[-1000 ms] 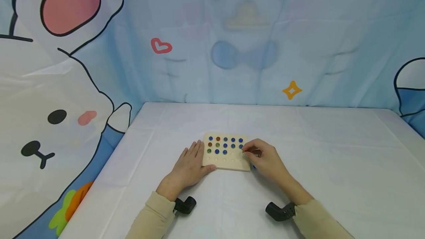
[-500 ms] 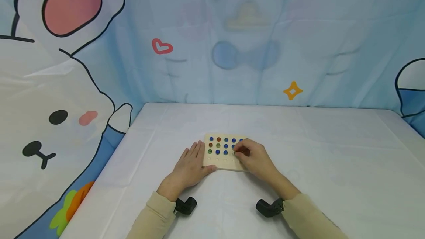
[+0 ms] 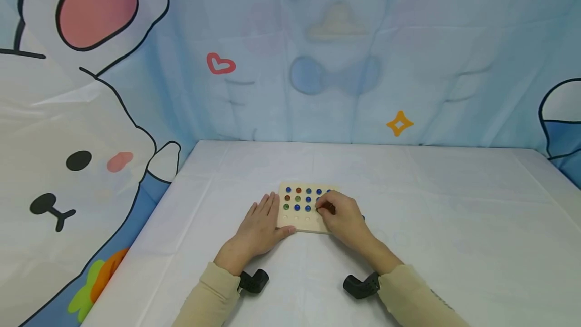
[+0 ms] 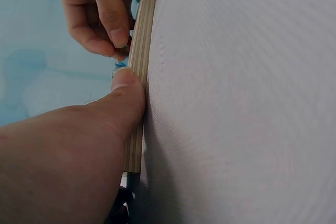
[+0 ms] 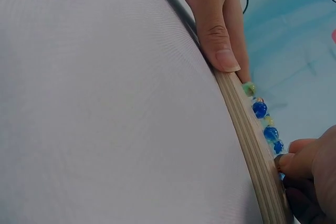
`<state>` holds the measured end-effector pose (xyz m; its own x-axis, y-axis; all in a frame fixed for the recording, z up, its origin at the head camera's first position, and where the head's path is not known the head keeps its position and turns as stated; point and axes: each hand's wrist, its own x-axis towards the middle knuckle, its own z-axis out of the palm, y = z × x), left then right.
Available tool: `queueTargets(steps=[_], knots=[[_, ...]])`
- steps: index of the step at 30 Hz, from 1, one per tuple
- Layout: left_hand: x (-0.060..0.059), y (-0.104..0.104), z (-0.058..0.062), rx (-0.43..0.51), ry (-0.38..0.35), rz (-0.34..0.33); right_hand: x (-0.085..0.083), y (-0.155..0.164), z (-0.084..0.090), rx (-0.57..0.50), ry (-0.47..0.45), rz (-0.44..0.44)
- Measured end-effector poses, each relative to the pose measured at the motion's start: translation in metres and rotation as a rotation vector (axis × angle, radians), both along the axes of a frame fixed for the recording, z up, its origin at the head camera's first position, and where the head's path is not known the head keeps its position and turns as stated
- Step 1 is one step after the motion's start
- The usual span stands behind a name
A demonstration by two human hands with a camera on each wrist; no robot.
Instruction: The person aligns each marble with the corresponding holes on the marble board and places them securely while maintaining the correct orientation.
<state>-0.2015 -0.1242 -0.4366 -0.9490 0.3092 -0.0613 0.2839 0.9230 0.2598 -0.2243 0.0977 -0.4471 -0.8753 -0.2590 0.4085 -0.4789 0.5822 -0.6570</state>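
Note:
A pale wooden board (image 3: pixel 306 223) with rows of small dimples lies on the table. Blue, red and green glass marbles (image 3: pixel 297 207) fill the dimples of its far rows; the dimples visible in the near row hold none. My left hand (image 3: pixel 256 228) rests flat at the board's left side, fingers straight and thumb on the near edge. Over the right part of the board, my right hand (image 3: pixel 345 218) pinches a marble (image 4: pixel 124 50) between thumb and fingers, low against the surface. That marble is mostly covered by the fingertips, and the right hand hides several dimples.
A blue marble (image 3: pixel 363 217) shows just past the right hand. The white-covered table (image 3: pixel 454 206) extends around the board. A printed blue curtain (image 3: pixel 272 110) hangs behind it. Each wrist carries a black camera mount (image 3: pixel 360 285).
My right hand has moved left from the board's right edge to the third row, carrying the pinched marble, and has lowered onto the board. The left hand stays in place.

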Motion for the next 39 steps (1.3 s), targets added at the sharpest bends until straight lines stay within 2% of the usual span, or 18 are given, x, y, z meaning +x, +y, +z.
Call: queueTargets(steps=[10, 22, 31, 39], knots=[[0.001, 0.000, 0.000, 0.009, -0.009, -0.001, 0.001, 0.001, -0.002, 0.012, 0.000, 0.010], [0.001, 0.001, 0.002, 0.002, -0.004, 0.001, 0.004, 0.004, 0.004, 0.016, -0.034, 0.005], [0.001, 0.001, 0.001, 0.007, -0.003, -0.002, 0.007, 0.013, 0.011, -0.003, -0.005, -0.015], [0.001, 0.000, 0.002, -0.001, 0.005, 0.000, 0.010, 0.029, 0.015, 0.026, 0.038, -0.048]])
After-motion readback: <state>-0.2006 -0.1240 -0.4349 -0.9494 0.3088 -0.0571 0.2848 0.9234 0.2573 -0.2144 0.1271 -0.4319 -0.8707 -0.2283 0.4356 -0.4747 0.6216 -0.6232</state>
